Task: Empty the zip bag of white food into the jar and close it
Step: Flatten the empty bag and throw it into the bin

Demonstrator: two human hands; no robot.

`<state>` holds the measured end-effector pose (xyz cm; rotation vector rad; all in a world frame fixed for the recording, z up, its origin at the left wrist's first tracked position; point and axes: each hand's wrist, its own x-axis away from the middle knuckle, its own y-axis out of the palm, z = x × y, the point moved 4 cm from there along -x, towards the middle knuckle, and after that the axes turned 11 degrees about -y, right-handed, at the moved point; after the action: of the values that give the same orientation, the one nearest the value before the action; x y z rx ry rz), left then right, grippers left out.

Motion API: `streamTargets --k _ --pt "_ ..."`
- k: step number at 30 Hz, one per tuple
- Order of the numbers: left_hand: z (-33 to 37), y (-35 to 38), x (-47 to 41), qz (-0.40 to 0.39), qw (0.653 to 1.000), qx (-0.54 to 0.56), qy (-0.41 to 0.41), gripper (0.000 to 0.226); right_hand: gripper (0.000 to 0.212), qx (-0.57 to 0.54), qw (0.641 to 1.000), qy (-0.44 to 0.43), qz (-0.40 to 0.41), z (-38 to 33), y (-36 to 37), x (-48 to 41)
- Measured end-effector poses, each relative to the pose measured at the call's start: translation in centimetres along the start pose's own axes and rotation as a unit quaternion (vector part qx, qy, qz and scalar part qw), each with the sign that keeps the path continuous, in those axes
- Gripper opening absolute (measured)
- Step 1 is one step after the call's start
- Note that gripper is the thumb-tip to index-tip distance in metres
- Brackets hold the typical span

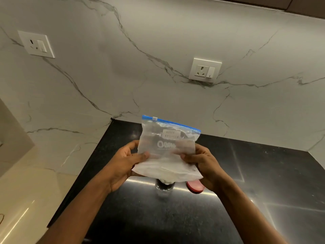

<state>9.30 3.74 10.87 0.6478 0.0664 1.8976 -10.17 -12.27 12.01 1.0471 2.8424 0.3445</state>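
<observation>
A clear zip bag (167,148) with a blue zip strip along its top edge hangs upright above the black counter. White food lies in its bottom fold. My left hand (123,162) pinches the bag's lower left edge and my right hand (205,164) grips its lower right edge. Directly under the bag stands a clear glass jar (164,186), mostly hidden by the bag, with some white food at its mouth. A pink-red lid (195,186) lies flat on the counter just right of the jar, partly covered by my right hand.
The black glossy counter (175,217) runs into a corner of white marble wall. Two sockets sit on the wall: one socket (204,70) behind the bag, another socket (37,44) at upper left. A beige surface (21,199) lies to the left.
</observation>
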Motion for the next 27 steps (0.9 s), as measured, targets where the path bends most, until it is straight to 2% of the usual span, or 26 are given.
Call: streamTargets --k 2,4,7,9,11,13,16,19,21,24,25,27 --pt "-0.1 0.1 -0.2 0.006 1.000 0.009 0.002 0.046 0.033 -0.024 0.999 0.019 0.035 0.2 -0.3 0.0" --pt "-0.6 0.5 -0.3 -0.001 0.999 0.047 -0.013 0.032 0.030 -0.103 0.989 0.037 0.102 0.7 -0.4 0.0" --pt "-1.2 0.7 -0.1 -0.048 0.985 0.165 -0.034 0.036 0.030 -0.273 0.947 0.064 0.160 1.6 0.1 0.2" --pt "-1.3 0.2 0.2 -0.095 0.987 0.126 -0.023 0.048 0.030 -0.317 0.932 0.074 0.161 1.8 0.5 0.5" --pt "-1.4 0.1 0.6 -0.133 0.991 -0.006 -0.001 0.069 0.028 -0.314 0.932 0.087 0.160 1.8 0.7 0.6" --pt "-1.7 0.4 0.1 -0.103 0.993 -0.064 0.013 0.083 0.026 -0.287 0.941 0.106 0.147 1.8 0.9 0.7" --pt "-0.9 1.5 -1.1 0.015 0.998 0.019 0.051 0.082 0.026 -0.260 0.949 0.121 0.131 1.8 1.4 0.9" --pt "-0.3 2.2 -1.8 0.075 0.987 0.114 0.089 0.053 0.053 -0.276 0.956 0.026 0.097 1.1 1.4 0.6" --pt "-0.5 2.5 -1.9 0.093 0.980 0.145 0.099 0.041 0.068 -0.221 0.972 -0.033 0.069 0.9 2.1 0.8" --pt "-1.2 3.3 -1.7 0.096 0.976 0.178 0.082 0.041 0.096 -0.091 0.994 -0.048 0.041 2.1 4.3 1.0" --pt "-1.6 3.7 -1.6 0.091 0.976 0.180 0.076 0.044 0.098 -0.097 0.993 -0.052 0.038 2.3 5.2 0.9" --pt "-2.2 4.5 -1.6 0.083 0.979 0.173 0.064 0.047 0.088 -0.145 0.985 -0.062 0.065 2.2 6.7 0.5"
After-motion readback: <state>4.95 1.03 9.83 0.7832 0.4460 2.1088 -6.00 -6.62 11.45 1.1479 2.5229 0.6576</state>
